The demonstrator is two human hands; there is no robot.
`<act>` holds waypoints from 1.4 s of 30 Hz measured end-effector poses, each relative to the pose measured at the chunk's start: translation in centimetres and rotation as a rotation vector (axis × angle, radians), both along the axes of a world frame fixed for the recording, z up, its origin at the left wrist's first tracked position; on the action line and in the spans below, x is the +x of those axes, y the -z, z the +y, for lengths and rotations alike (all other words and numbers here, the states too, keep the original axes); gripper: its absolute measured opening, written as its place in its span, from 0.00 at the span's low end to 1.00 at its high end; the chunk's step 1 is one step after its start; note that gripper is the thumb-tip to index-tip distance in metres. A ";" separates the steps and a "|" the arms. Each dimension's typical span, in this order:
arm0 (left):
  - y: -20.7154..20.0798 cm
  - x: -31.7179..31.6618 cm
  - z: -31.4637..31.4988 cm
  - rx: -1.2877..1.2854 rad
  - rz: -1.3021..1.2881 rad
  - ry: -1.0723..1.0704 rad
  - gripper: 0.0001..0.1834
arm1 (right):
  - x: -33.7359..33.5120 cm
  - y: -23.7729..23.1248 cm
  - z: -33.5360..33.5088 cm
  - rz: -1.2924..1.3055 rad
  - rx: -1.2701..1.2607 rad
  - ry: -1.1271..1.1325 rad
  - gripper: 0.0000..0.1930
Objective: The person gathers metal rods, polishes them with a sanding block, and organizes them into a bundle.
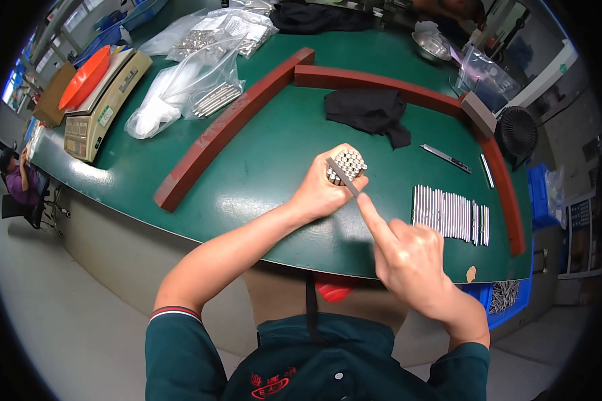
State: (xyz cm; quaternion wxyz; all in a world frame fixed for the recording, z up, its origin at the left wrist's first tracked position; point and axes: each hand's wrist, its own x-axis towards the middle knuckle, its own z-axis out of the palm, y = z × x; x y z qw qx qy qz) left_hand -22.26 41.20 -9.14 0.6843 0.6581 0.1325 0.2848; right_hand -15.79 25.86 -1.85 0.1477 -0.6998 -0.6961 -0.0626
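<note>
My left hand (316, 190) is wrapped round a tight bundle of thin metal rods (350, 162), with their shiny round ends facing up. A flat dark-grey bar (343, 177), like a file or a sharpening stone, lies slantwise across the rod ends. Its near end is pinched by my right hand (411, 262), with the index finger stretched along it. To the right, a row of similar metal rods (449, 215) lies side by side on the green table (261, 160).
Red-brown wooden bars (227, 123) border the work area. Inside them lie a black cloth (366, 112), a utility knife (446, 159) and a single rod (487, 171). Plastic bags (187, 87) and a scale (104, 110) stand left. A black fan (517, 131) and blue bins are right.
</note>
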 end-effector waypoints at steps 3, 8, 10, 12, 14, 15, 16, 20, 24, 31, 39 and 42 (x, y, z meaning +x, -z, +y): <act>-0.4 0.0 -0.2 -0.079 -0.022 0.032 0.08 | 0.2 0.3 1.8 -0.014 0.057 -0.013 0.31; 0.1 -0.2 0.2 0.093 0.028 0.008 0.09 | -0.3 -0.2 -0.5 -0.093 -0.022 0.001 0.31; -0.4 0.0 -0.2 -0.058 -0.021 0.015 0.09 | 0.1 0.0 1.1 -0.106 0.028 -0.011 0.30; -0.3 0.2 -0.1 -0.071 -0.017 0.030 0.09 | 0.4 0.6 2.8 -0.112 0.130 -0.041 0.30; -0.2 -0.1 0.0 -0.102 -0.010 0.011 0.09 | 0.1 0.4 1.9 -0.124 0.128 -0.053 0.30; 0.0 -0.2 0.3 -0.103 -0.007 0.002 0.09 | 0.0 0.1 0.8 -0.105 0.057 -0.037 0.30; 0.2 -0.2 0.3 0.011 0.004 0.002 0.09 | -0.2 -0.1 -0.3 -0.090 -0.017 -0.015 0.30; -0.5 0.0 -0.2 -0.104 -0.026 0.018 0.09 | -0.2 0.3 1.8 -0.064 0.056 -0.021 0.31; 0.0 -0.1 0.2 -0.045 0.002 0.031 0.09 | -0.2 0.2 1.1 -0.045 0.011 -0.017 0.31; -0.6 -0.1 -0.1 -0.104 -0.028 -0.004 0.08 | -0.1 -0.2 2.2 -0.071 0.074 -0.036 0.29; -0.4 0.1 -0.1 -0.042 -0.023 0.007 0.08 | 0.0 0.0 2.2 -0.037 0.027 -0.026 0.30; -0.3 -0.2 0.1 -0.063 -0.020 0.005 0.08 | -0.2 -0.3 1.4 -0.124 0.057 -0.062 0.31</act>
